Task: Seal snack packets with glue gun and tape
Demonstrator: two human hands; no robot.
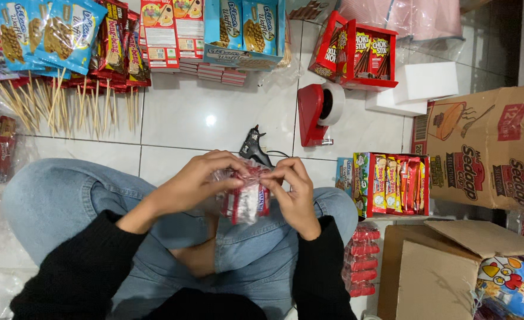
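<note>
Black sleeves (78,266) and crossed legs in blue jeans (66,201) fill the lower part of the head view, and above the lap a small snack packet (247,201) in red and clear wrapping is held between both hands. Its left side is gripped by the left hand (194,181), with the fingers curled over the top edge, while the right hand (294,189) is closed on its right side, the fingertips pinched at the crinkled upper end of the wrapper. Just beyond the hands, on the white tiled floor (196,112), a black glue gun (255,147) is seen, and a red tape dispenser (318,112) is set a little further to the right. Wooden skewers (66,106) are spread at the upper left below a row of blue and red snack packs (54,32). A red display box of snack bars (392,184) is placed near the right knee, with a stack of red packets (361,261) below it. Two white foam blocks (419,88) are laid near a large brown carton (487,148) at the right, and an open cardboard box (439,266) is seen at the lower right
</note>
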